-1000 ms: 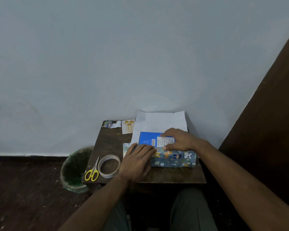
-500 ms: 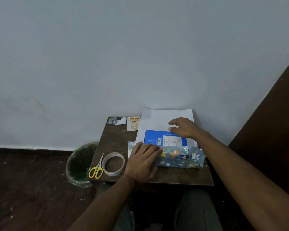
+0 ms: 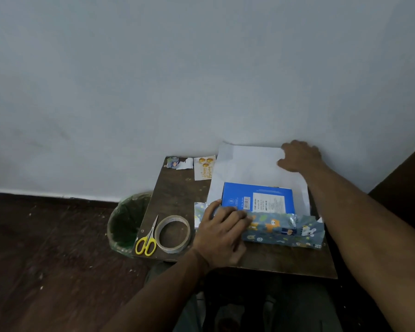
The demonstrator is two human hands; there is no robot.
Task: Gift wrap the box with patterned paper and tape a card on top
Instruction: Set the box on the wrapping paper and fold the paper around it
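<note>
My left hand (image 3: 222,232) presses the patterned paper (image 3: 283,230) flat-fingered onto the blue box (image 3: 256,197), which lies long axis left-right. My right hand (image 3: 300,155), fingers loosely spread, touches the paper's far edge beyond the box.

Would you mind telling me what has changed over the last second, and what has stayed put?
The right hand let go of the blue box and reached away to the far edge of the wrapping paper, by the wall. The left hand stays pressing the near flap against the box. Scissors, tape roll and card have not moved.
</note>
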